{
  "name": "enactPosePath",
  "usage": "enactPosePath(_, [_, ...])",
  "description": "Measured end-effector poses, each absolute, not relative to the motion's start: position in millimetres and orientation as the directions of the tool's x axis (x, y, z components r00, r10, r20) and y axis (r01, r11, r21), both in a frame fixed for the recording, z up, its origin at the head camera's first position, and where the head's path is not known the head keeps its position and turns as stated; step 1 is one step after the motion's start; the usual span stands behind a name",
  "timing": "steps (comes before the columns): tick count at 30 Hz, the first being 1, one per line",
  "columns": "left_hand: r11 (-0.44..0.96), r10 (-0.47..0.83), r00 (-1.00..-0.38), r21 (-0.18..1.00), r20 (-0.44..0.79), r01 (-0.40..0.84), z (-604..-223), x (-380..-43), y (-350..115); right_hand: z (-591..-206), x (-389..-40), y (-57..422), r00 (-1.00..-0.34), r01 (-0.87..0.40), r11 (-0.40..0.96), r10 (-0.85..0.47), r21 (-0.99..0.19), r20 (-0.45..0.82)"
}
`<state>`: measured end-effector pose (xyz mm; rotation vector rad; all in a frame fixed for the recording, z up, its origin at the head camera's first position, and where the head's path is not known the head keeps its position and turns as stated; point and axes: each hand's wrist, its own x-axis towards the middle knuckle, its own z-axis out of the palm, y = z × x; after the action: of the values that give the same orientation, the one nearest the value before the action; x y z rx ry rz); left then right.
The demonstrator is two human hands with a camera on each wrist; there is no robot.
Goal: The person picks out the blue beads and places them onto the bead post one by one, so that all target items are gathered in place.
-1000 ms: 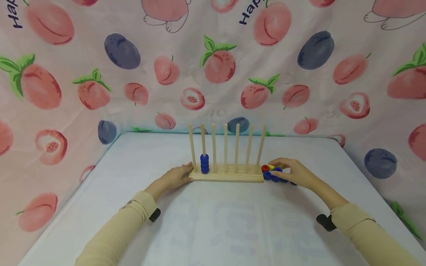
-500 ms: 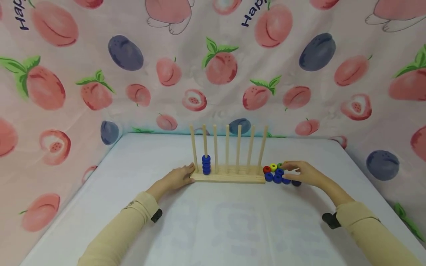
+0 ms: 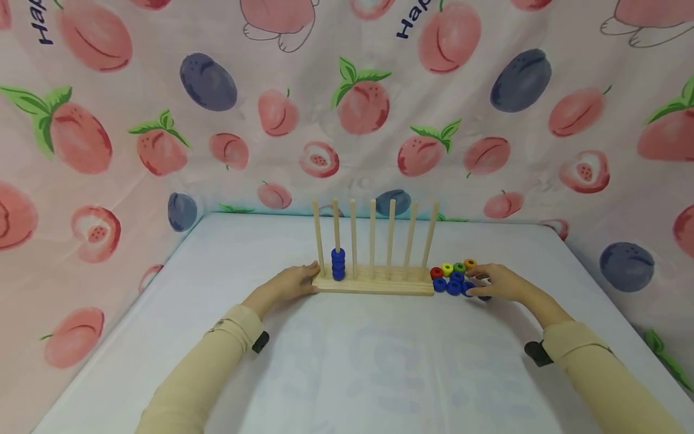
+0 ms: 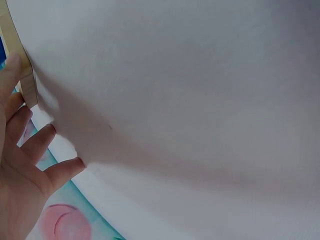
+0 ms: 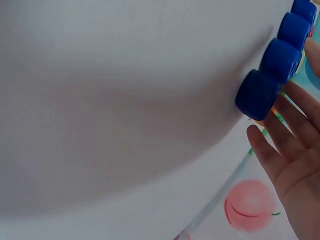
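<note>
Peg rack: on the table, upright, seven bare-wood pegs, near the middle.
Blue stack: four blue rings on the second peg from the left; other pegs carry none.
Loose rings: just beside the rack's right end; a red ring, yellow ring, green ring and orange ring behind, blue rings in front, the farthest right partly hidden.
Left hand: grips the rack's left end, thumb to the near side.
Right hand: at the right of the loose rings, fingers loose and parted; no ring seen pinched.
Ring hazard: packed close, so a nudge from the right fingers could scatter the row or send one rolling, I judge.
Rack hazard: uneven pressure from the left hand could skew the base into the rings.
Lettering: "Hap", twice, cut off, on the fruit-print backdrop; faint tabletop marks unreadable; no brand legible.
</note>
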<state>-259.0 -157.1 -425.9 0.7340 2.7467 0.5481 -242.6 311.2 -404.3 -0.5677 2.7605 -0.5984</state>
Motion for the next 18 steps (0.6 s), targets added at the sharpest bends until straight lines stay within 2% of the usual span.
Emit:
enactPosePath(7, [0.791,0.541,-0.835,0.401,-0.105,0.462,-427.3,-259.0,-155.9,-410.1,-244.7,312.3,-0.884,-0.315,0.833,-0.432,-0.455,-0.179])
enactPosePath(18, [0.828,0.493,-0.858,0.381,-0.144,0.411,-425.6,-259.6,-153.2,-412.2,-249.8,307.7,-0.896,-0.304,0.85,-0.409,-0.43,-0.174])
